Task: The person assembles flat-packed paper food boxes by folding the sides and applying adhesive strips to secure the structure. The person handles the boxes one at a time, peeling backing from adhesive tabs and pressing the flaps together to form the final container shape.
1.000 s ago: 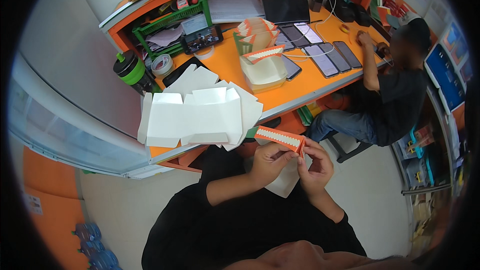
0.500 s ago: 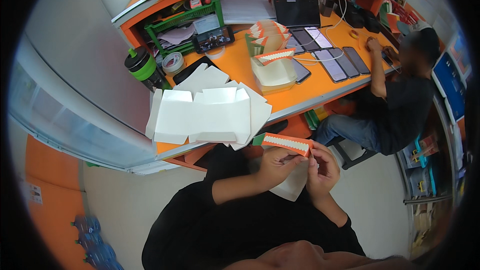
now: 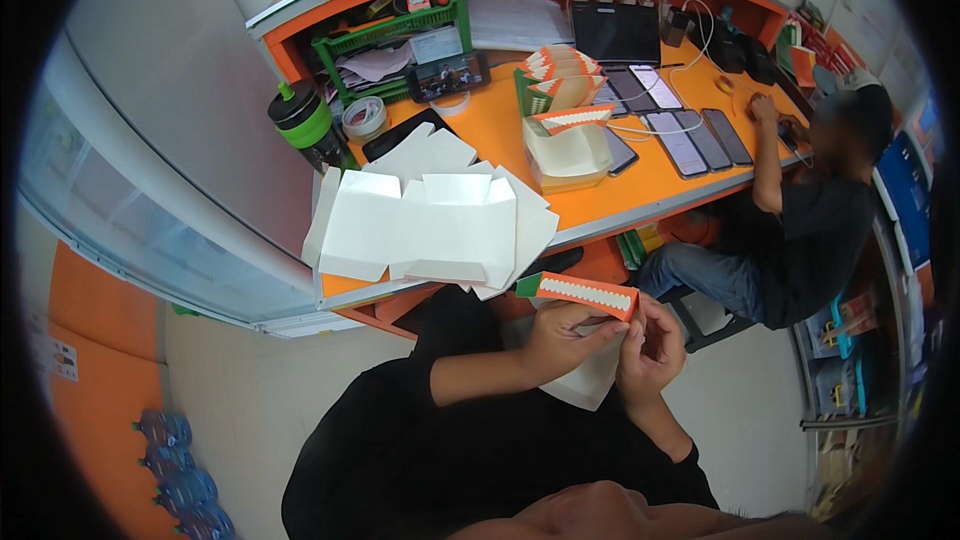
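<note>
Over my lap, both hands hold a partly folded paperboard food box [image 3: 590, 293], orange and green outside with a white zigzag band, pale inside. My left hand [image 3: 562, 342] grips its near side, with the thumb reaching toward the right corner. Fingers of my right hand [image 3: 650, 352] pinch that right corner; their tips are partly hidden. Flat white box blanks [image 3: 455, 225] lie in a loose pile at the desk's near left edge, just beyond my hands. Formed boxes [image 3: 568, 155] in orange and green stand nested on the desk behind them.
On the orange desk [image 3: 500, 135] are several phones [image 3: 680, 145] with cables, a propped phone [image 3: 447, 77], a tape roll [image 3: 364, 118], a green-black bottle [image 3: 308, 122] and a green basket [image 3: 390, 45]. A person [image 3: 825, 210] sits at the right. Water bottles [image 3: 180, 475] stand at lower left.
The whole view has shifted slightly, so the desk sits a little farther right. Both hands keep their hold on the box, with my fingers moving only slightly at its right corner.
</note>
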`<state>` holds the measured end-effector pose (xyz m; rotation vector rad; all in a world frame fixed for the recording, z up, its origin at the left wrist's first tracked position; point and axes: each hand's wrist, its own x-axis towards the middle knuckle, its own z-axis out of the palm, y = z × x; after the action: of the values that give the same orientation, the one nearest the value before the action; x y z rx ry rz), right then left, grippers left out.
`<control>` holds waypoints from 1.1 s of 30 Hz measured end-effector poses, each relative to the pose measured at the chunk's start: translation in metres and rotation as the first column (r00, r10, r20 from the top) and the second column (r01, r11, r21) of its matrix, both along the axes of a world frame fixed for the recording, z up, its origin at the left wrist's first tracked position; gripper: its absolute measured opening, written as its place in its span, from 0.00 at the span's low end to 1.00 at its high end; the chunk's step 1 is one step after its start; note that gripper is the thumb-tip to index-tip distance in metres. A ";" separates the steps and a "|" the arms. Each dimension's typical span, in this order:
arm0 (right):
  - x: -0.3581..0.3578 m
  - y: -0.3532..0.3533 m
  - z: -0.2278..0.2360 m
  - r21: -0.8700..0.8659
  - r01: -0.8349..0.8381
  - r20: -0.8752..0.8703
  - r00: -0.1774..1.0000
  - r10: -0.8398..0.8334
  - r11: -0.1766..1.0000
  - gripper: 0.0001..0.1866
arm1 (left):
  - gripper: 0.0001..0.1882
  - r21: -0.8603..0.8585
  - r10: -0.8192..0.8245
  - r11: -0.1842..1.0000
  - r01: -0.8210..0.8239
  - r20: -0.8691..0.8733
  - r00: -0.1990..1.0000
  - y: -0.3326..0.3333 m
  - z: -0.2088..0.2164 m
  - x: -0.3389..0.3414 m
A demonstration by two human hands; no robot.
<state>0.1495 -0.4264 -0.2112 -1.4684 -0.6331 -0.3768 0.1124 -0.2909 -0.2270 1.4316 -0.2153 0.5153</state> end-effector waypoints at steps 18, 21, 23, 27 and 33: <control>-0.001 0.001 -0.003 -0.002 -0.020 -0.024 0.999 0.020 1.000 0.07 | 0.12 0.019 0.068 0.997 -0.069 0.051 0.996 0.000 0.004 -0.001; 0.002 -0.003 0.009 0.011 -0.101 -0.106 0.989 0.101 0.995 0.08 | 0.12 -0.070 0.029 0.997 -0.031 -0.030 0.999 0.001 0.004 0.000; 0.004 -0.003 0.011 0.107 -0.161 -0.219 0.959 0.182 0.981 0.08 | 0.12 -0.132 -0.016 0.991 0.005 -0.081 0.997 0.006 0.004 0.001; 0.009 -0.009 0.011 0.212 -0.237 -0.387 0.870 0.304 0.948 0.08 | 0.12 -0.174 -0.064 0.984 0.031 -0.189 0.980 0.011 0.009 -0.002; 0.011 -0.014 0.012 0.279 -0.266 -0.450 0.813 0.370 0.923 0.08 | 0.11 -0.183 -0.079 0.982 0.050 -0.155 0.985 0.010 0.008 -0.002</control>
<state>0.1605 -0.4399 -0.1995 -1.1651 -0.3964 0.2009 0.1104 -0.2806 -0.2192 1.2800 -0.0831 0.3538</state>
